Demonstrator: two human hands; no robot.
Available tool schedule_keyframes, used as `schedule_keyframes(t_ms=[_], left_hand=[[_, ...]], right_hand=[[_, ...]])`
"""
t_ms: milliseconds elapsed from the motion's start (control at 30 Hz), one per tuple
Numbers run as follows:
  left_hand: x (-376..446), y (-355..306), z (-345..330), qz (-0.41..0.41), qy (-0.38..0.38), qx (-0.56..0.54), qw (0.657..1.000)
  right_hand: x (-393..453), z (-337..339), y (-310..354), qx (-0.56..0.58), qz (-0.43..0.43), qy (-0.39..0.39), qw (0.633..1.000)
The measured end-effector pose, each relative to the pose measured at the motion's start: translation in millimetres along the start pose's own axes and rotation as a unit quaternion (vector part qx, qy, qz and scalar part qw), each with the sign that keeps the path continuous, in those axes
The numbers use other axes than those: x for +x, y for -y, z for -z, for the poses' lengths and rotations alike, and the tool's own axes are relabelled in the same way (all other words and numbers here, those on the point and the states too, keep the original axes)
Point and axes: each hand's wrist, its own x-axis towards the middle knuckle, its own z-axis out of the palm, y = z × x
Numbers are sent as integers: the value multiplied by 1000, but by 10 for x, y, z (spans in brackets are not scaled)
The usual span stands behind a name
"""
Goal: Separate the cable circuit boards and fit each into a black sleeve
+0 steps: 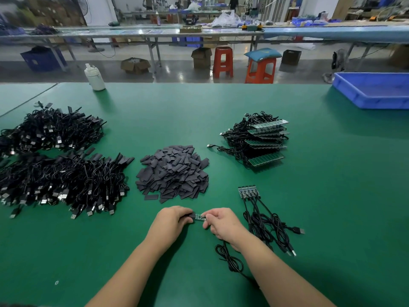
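My left hand (pixel 174 220) pinches a black sleeve (pixel 191 216) near the table's front edge. My right hand (pixel 223 222) pinches the other end of a small green circuit board (pixel 200 217), whose tip meets the sleeve. The board's black cable (pixel 230 260) coils on the mat below my right wrist. A strip of several joined boards (pixel 249 191) with cables lies to the right. A heap of loose black sleeves (pixel 173 171) sits just beyond my hands.
Stacked board panels with cables (pixel 259 140) lie at the middle right. Two big heaps of sleeved cables (pixel 55 167) fill the left of the green mat (pixel 155 118). A white bottle (pixel 94 77) stands at the far edge, a blue tray (pixel 374 89) at the far right.
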Motion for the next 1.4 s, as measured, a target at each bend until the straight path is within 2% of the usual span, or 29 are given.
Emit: schedule_keyframes(t_ms=[300,600,767,1033,1200,1400], left_hand=[[-3,-56,9,-24,16,23,999],[-69,-3,-11,-22,-33,-13,999],[-59,16,-14,-25,-14,-10,1000],[-76,8,-25,29,-30,-50,998],[-100,13,-5,27,3,-68,997],[-72,-19,57,-8,34,5,999]], right_hand=[[-26,1,17,-4,-2,-5,1000],[-22,-8,10,-4,-5,-2,1000],[-5,-13,-13,-17,3,-2,1000],[7,-14,-29,-4,10,-9,1000],[5,-9,-30,-1,7,-11,1000],[2,-14,-27,-22,9,-6,1000]])
